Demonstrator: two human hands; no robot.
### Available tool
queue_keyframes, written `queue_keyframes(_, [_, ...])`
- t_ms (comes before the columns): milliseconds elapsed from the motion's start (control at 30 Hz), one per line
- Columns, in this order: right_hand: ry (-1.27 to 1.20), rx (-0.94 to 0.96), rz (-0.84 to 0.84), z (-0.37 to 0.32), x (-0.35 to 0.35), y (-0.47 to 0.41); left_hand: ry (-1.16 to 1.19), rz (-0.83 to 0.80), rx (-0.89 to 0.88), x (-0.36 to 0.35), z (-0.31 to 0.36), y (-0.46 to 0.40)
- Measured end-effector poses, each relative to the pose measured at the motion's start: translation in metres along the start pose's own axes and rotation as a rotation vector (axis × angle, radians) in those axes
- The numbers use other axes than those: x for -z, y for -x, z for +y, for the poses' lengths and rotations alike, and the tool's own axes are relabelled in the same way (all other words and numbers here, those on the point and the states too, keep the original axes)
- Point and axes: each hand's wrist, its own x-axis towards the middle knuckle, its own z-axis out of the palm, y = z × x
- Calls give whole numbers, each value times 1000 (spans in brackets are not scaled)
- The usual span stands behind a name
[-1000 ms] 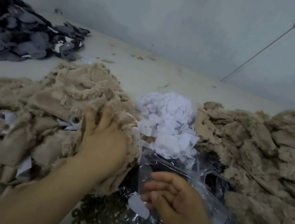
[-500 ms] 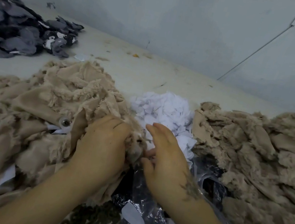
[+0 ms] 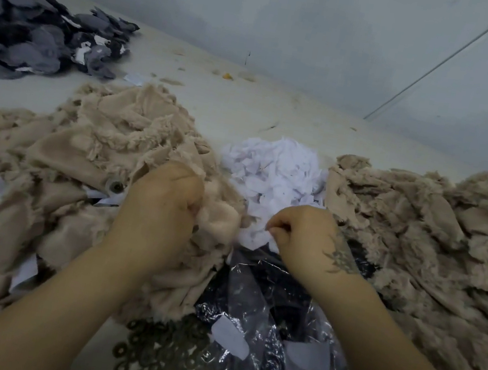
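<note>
Table [image 3: 236, 108] cluttered. L grip [image 3: 159, 212] clenched on plush piece [image 3: 219, 218], just right of it; R grip [image 3: 305, 238] pinches paper [image 3: 254, 237] at fingertips. Peel slow, hold plush firm, drop on pile [image 3: 274, 170] ahead.

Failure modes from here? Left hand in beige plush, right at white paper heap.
1. The left hand grips a beige plush fabric piece beside the heap of white paper scraps; a tug may scatter them.
2. The right hand, pinching scraps, hangs over the crinkled clear plastic bag; paper may drop among the dark ring washers.
</note>
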Motion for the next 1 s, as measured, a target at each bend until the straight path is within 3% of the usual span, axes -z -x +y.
queue_keyframes(133, [-48,23,64,1,-12,6,-102,-261,23,-2,8,1])
queue_keyframes(233, [-117,131,34,-19,-22,2,-293,-294,78,-7,22,9])
queue_keyframes(333, [-32,101,-40,-28,-31,-1,-457,-405,24,-8,25,12])
queue_keyframes(433, [161,-47,-82,-18,-28,-5,-444,-343,26,-2,13,11])
queue_keyframes(500, [220,-132,-108,-9,-25,-7,-452,-390,52,2,9,11])
queue_keyframes(667, [157,-326,-126,-3,-19,-13,-457,-354,-9,-9,9,18])
queue_keyframes(733, [175,-300,-140,-7,-19,-11,-465,-340,-19,-13,8,20])
queue_keyframes(800, [214,-177,-46,-8,-21,-4,-471,-326,-54,-15,7,18])
queue_keyframes(900, [89,6,-52,-15,-25,2,-456,-313,-117,-20,8,19])
queue_keyframes(1000, [203,-15,-58,-20,-26,1,-456,-357,-127,-23,7,23])
